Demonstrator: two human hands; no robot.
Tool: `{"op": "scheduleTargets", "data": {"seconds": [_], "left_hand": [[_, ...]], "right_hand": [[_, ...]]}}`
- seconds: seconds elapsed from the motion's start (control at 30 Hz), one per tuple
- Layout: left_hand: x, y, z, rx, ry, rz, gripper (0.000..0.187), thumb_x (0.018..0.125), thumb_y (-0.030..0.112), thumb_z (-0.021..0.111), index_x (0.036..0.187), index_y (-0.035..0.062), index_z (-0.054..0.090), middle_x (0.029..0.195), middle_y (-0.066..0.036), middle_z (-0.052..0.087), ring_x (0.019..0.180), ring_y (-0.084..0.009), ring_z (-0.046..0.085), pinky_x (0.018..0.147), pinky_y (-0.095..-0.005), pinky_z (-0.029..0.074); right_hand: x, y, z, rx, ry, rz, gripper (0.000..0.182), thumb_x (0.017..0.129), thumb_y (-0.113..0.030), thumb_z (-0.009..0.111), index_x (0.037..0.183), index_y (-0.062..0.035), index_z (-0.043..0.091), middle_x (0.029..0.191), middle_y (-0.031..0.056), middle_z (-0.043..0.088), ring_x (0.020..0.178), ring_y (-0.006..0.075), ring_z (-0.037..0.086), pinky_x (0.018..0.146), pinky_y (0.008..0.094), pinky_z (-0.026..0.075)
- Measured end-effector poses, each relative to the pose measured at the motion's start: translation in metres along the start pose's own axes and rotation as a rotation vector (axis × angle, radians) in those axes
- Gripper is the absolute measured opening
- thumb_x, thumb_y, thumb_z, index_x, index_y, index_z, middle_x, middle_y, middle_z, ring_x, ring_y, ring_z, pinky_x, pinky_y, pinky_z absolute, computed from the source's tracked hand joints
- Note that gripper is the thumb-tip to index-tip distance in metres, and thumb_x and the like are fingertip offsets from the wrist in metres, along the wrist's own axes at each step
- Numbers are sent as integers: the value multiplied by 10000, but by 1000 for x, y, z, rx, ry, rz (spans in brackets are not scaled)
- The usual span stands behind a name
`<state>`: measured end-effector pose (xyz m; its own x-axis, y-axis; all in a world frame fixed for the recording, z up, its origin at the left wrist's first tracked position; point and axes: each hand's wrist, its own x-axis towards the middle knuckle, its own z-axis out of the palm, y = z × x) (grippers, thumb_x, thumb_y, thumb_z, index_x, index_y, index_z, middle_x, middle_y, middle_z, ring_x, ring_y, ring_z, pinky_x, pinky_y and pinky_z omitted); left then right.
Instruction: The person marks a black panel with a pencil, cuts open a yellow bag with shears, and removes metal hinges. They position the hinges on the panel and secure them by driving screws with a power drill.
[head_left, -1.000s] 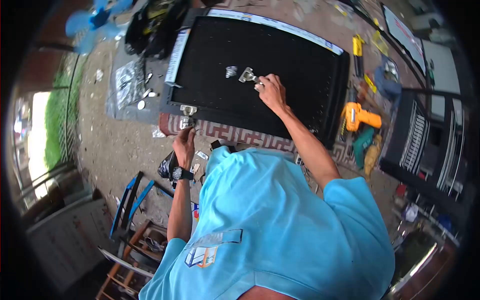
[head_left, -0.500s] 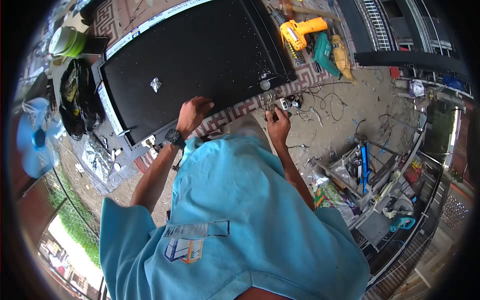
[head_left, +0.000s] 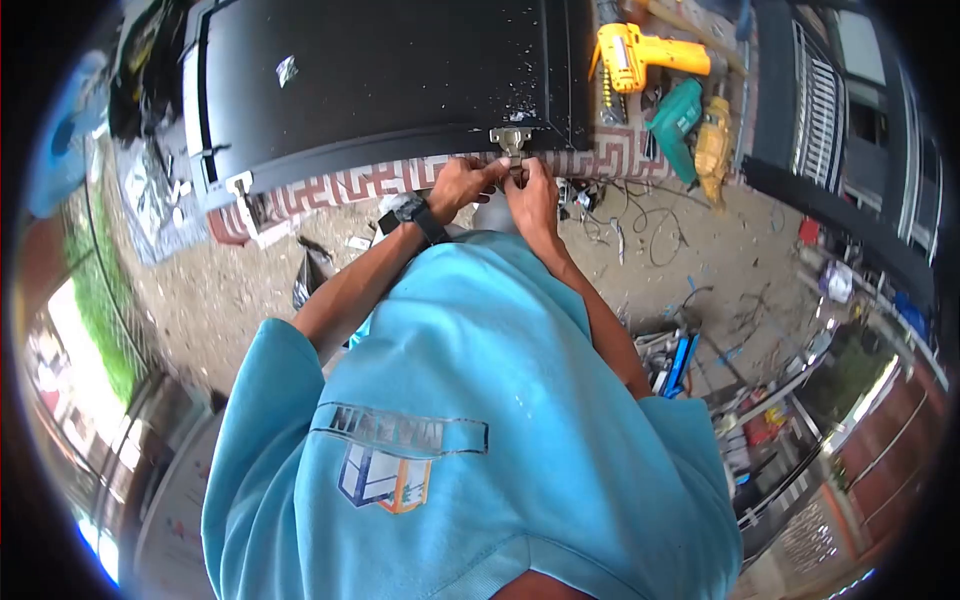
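Note:
A black framed panel (head_left: 390, 80) lies flat in front of me. On its near edge, toward the right, sits a metal cabinet hinge (head_left: 512, 138). My left hand (head_left: 466, 186) and my right hand (head_left: 533, 203) meet at the hinge's near end, fingers pinched around it. The fingers partly cover that end, so I cannot make out any small part between them. A second hinge (head_left: 240, 184) shows at the panel's left corner. A small scrap of foil (head_left: 287, 70) rests on the panel.
Right of the panel lie a yellow drill (head_left: 640, 58), a green power tool (head_left: 676, 120) and a tan power tool (head_left: 713, 145). Cables (head_left: 655, 225) trail over the dirt floor. Dark metal frames (head_left: 830, 190) stand far right; a blue fan (head_left: 62, 130) is at left.
My left hand has come off the panel surface and moved right to the hinge. My right hand has brought the hinge onto the panel's edge. The view has shifted.

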<state>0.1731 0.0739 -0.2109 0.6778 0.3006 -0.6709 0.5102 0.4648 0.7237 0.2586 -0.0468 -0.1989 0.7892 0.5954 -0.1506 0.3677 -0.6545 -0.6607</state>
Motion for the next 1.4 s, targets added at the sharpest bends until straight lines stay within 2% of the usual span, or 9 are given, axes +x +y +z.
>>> {"op": "scheduleTargets", "data": {"seconds": [0.03, 0.13, 0.27, 0.47, 0.53, 0.6, 0.73, 0.8, 1.4], "left_hand": [[-4, 6, 6, 109, 3, -140, 553, 834, 467, 690, 976, -66, 652, 907, -126, 665, 821, -187, 646, 745, -315, 541], [-9, -10, 40, -245, 201, -75, 536, 840, 464, 680, 983, -48, 614, 916, -113, 655, 877, -194, 630, 785, -333, 528], [-13, -8, 66, -630, 304, -55, 537, 821, 379, 716, 1017, -103, 585, 924, -127, 650, 792, -168, 628, 705, -283, 513], [-4, -18, 86, -509, 609, -60, 594, 762, 434, 748, 948, -103, 574, 841, -160, 653, 770, -195, 628, 702, -308, 506], [3, -24, 93, -456, 805, -108, 662, 708, 476, 784, 943, -93, 541, 839, -180, 643, 730, -214, 629, 667, -327, 514], [-5, -7, 95, -350, 839, -187, 655, 750, 412, 786, 1043, -67, 448, 896, -169, 614, 859, -208, 640, 629, -308, 551], [4, -10, 103, -471, 878, -145, 729, 751, 414, 774, 1105, -60, 348, 852, -170, 601, 803, -239, 647, 631, -321, 537], [7, -14, 108, -360, 974, -119, 737, 724, 442, 763, 1083, -65, 367, 894, -273, 621, 822, -388, 636, 779, -436, 490], [10, -24, 105, -135, 891, 15, 546, 863, 427, 615, 1101, -34, 443, 1029, -267, 587, 991, -432, 529, 858, -484, 426]], "right_hand": [[4, 5, -3, 8, -57, 5, 206, 793, -146, 671, 874, 7, 559, 843, 189, 607, 782, 375, 596, 702, 438, 469], [21, 5, -11, -1, -157, -46, 213, 793, -150, 663, 895, 8, 562, 856, 191, 623, 806, 377, 609, 719, 438, 475], [21, 6, -13, -54, -235, -80, 217, 794, -136, 649, 928, 12, 566, 876, 210, 648, 845, 382, 630, 750, 445, 481], [44, 5, -31, -21, -426, -52, 216, 772, -157, 688, 861, 20, 604, 783, 200, 674, 764, 362, 666, 692, 423, 512], [61, 3, -46, 133, -765, 156, 229, 751, -166, 710, 901, -2, 656, 787, 186, 688, 752, 318, 680, 676, 393, 517], [75, -9, -62, -80, -479, -133, 296, 759, -207, 713, 1011, -53, 692, 798, 132, 693, 727, 290, 676, 656, 372, 511], [116, 1, -61, -295, -379, -532, 274, 799, -257, 696, 1018, -93, 713, 877, 111, 663, 826, 256, 580, 779, 374, 460], [126, 2, -58, -258, -459, -672, 240, 796, -270, 694, 956, -95, 733, 895, 93, 675, 844, 276, 566, 823, 373, 428], [148, -4, -49, -266, -663, -414, 198, 776, -264, 682, 872, -95, 724, 839, 167, 673, 838, 374, 641, 744, 438, 502]]}}
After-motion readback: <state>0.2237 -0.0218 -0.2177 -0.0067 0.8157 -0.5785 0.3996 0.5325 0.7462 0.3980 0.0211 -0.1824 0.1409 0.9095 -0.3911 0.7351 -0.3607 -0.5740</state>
